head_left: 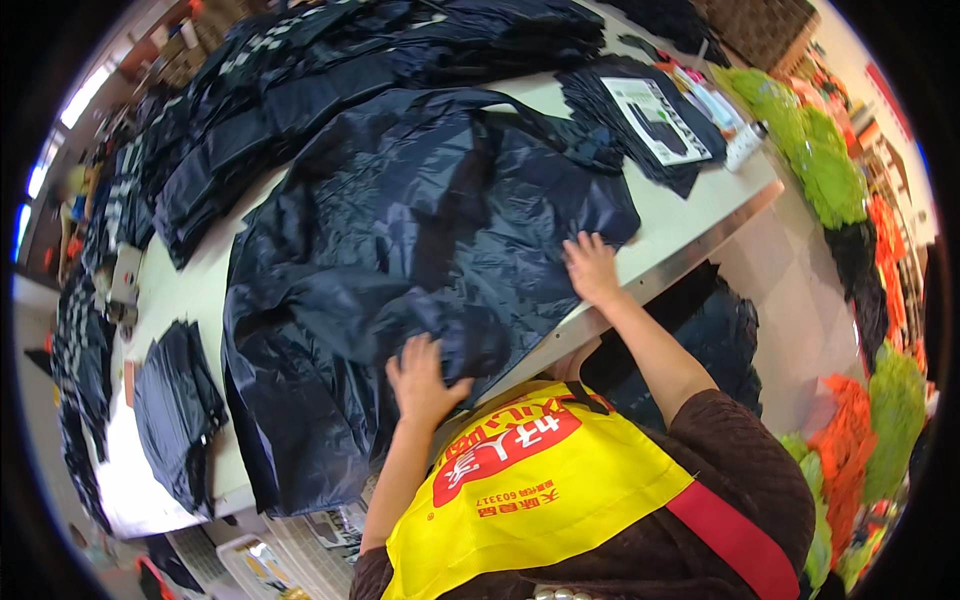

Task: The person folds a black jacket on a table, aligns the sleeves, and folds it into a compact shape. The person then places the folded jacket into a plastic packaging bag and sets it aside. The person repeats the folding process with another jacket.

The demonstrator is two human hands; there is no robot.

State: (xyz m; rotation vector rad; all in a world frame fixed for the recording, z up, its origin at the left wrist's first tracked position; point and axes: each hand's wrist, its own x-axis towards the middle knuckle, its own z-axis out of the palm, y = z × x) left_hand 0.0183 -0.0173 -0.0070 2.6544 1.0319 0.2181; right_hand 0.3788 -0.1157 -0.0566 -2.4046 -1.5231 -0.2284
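Observation:
A large dark navy jacket (pixel 400 200) of thin, shiny fabric lies spread and creased over the table, one side hanging past its front edge. Near the front edge my left hand (pixel 424 382) rests on the fabric, fingers spread. Farther right, my right hand (pixel 592 267) lies with fingers apart on the jacket's right border, beside the table edge. Neither hand grips the cloth.
Long piles of folded dark garments (pixel 290 110) line the back of the white table (pixel 690 215). A smaller dark stack (pixel 180 415) sits at left. At the far right corner are a printed sheet (pixel 657 120) and a white bottle (pixel 745 146). Green garments (pixel 800 140) heap beyond.

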